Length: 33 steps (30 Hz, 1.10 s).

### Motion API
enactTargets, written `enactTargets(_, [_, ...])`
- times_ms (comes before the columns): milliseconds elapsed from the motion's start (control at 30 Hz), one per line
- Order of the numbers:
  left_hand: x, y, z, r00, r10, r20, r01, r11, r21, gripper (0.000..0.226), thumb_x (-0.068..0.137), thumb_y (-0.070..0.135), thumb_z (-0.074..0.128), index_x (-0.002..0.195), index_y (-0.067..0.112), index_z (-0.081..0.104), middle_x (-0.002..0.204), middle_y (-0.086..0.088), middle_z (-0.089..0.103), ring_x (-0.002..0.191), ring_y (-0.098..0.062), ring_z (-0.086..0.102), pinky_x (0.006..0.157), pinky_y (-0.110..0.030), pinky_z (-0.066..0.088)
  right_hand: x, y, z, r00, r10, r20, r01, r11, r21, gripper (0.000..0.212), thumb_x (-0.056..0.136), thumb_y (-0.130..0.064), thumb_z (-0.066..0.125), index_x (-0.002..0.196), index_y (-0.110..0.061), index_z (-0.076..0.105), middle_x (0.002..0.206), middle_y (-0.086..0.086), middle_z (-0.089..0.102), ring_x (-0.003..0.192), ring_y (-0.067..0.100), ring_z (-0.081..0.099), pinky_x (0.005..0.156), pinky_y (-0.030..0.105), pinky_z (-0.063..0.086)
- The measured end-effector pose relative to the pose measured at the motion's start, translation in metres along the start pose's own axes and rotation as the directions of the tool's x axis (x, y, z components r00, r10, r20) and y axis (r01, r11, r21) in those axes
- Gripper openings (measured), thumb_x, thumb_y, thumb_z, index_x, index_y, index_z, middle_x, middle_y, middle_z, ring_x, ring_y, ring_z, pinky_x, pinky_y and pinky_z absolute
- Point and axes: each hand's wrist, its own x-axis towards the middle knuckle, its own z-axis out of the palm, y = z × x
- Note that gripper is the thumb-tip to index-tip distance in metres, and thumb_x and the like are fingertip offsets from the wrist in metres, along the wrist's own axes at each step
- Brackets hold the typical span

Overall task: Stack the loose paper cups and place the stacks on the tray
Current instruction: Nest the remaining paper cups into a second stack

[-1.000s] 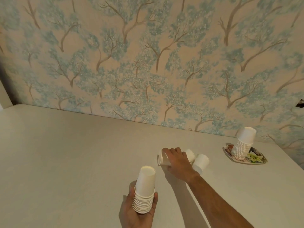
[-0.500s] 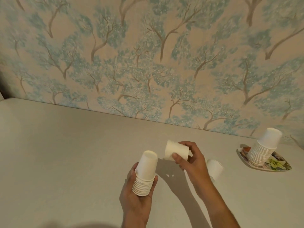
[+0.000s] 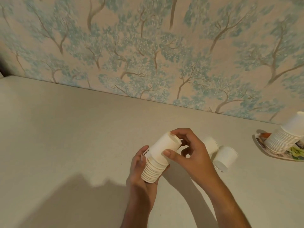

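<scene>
I am gripping the stack (image 3: 153, 168) in my left hand (image 3: 139, 176), tilted toward my right hand (image 3: 191, 155) — which is pinching the top cup (image 3: 164, 145) to seat it — while two loose cups (image 3: 224, 155) are lying on the bench (image 3: 65, 137) near the tray (image 3: 263, 145).

The cups (image 3: 155, 159) are plain white, as are the two loose cups (image 3: 224, 155) lying at right and the stack (image 3: 283, 137) on the tray (image 3: 263, 146). The tray shows red, green and yellow print. The bench (image 3: 65, 137) is pale beige. The wallpaper (image 3: 148, 46) is peach with blue-green trees and grey-brown branches.
</scene>
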Motion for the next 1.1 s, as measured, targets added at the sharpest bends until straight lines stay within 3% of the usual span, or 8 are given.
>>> enactTargets(167, [0.001,-0.001,-0.002,1.0,-0.008,0.019,0.008,1.0,-0.002,0.104,0.061,0.056,0.104,0.149,0.017,0.064,0.151,-0.029,0.063,0.131,-0.05,0.068,0.097,-0.058,0.064,-0.014,0.005,0.004,0.999,-0.034,0.037,0.035,0.999,-0.032,0.046,0.088,-0.052,0.078,0.131,-0.041,0.067,0.135,-0.016,0.068,0.121,0.014,0.065,0.08,0.02,0.055])
enactTargets(367, [0.007,0.001,-0.006,0.998,-0.04,0.055,0.046,0.991,-0.122,0.088,0.054,0.048,0.108,0.133,0.021,0.077,0.139,-0.013,0.076,0.119,-0.035,0.079,0.087,-0.052,0.067,-0.021,0.023,-0.066,0.957,-0.091,-0.276,0.025,0.972,-0.234,0.036,0.095,-0.055,0.068,0.124,-0.033,0.073,0.131,-0.012,0.065,0.122,0.017,0.062,0.087,0.037,0.055])
enactTargets(500, [0.01,0.002,-0.003,0.998,-0.017,0.067,0.026,0.991,-0.134,0.082,0.056,0.048,0.107,0.129,0.023,0.078,0.138,-0.009,0.076,0.121,-0.03,0.078,0.088,-0.051,0.067,-0.027,0.062,-0.115,0.943,0.04,-0.332,-0.249,0.746,-0.617,0.066,0.081,-0.042,0.091,0.139,-0.031,0.063,0.147,0.002,0.054,0.136,0.036,0.046,0.105,0.053,0.043])
enactTargets(600, [0.013,0.0,0.002,0.996,-0.011,0.092,0.021,0.993,-0.113,0.079,0.056,0.049,0.107,0.126,0.025,0.08,0.136,-0.005,0.078,0.122,-0.027,0.078,0.089,-0.05,0.067,-0.032,0.08,-0.129,0.935,0.139,-0.325,-0.331,0.669,-0.666,0.091,0.074,-0.042,0.098,0.151,-0.036,0.051,0.16,0.006,0.043,0.146,0.038,0.038,0.113,0.063,0.04])
enactTargets(800, [0.012,-0.004,0.01,0.991,-0.049,0.125,0.056,0.997,-0.056,0.081,0.053,0.053,0.107,0.125,0.027,0.08,0.136,-0.003,0.076,0.123,-0.027,0.077,0.09,-0.05,0.067,-0.035,0.103,-0.134,0.951,0.2,-0.235,-0.302,0.759,-0.577,0.088,0.081,-0.035,0.093,0.151,-0.044,0.041,0.147,-0.014,0.046,0.133,0.021,0.053,0.1,0.046,0.051])
enactTargets(967, [0.013,-0.003,0.007,0.991,-0.046,0.128,0.05,0.998,-0.027,0.09,0.052,0.054,0.107,0.131,0.026,0.075,0.144,-0.006,0.071,0.138,-0.039,0.066,0.091,-0.049,0.066,-0.033,0.092,-0.143,0.903,0.174,-0.392,-0.335,0.858,-0.39,0.066,0.083,-0.033,0.093,0.136,-0.038,0.054,0.126,-0.008,0.065,0.11,0.023,0.067,0.08,0.03,0.058])
enactTargets(1033, [0.015,-0.004,0.006,0.991,-0.046,0.13,0.048,0.999,-0.014,0.095,0.052,0.054,0.107,0.135,0.024,0.071,0.147,-0.012,0.067,0.148,-0.052,0.054,0.092,-0.05,0.066,-0.031,0.074,-0.143,0.869,0.189,-0.457,-0.298,0.937,-0.181,0.051,0.086,-0.042,0.09,0.127,-0.033,0.061,0.116,-0.016,0.069,0.105,0.023,0.072,0.072,0.026,0.063])
enactTargets(1100, [0.015,-0.007,0.008,0.99,-0.039,0.132,0.04,0.999,0.001,0.097,0.051,0.053,0.107,0.135,0.024,0.069,0.147,-0.017,0.063,0.15,-0.061,0.046,0.092,-0.051,0.066,-0.028,0.052,-0.133,0.831,0.27,-0.486,-0.196,0.96,0.198,0.033,0.093,-0.045,0.082,0.117,-0.027,0.068,0.112,-0.016,0.072,0.108,0.029,0.074,0.067,0.038,0.068])
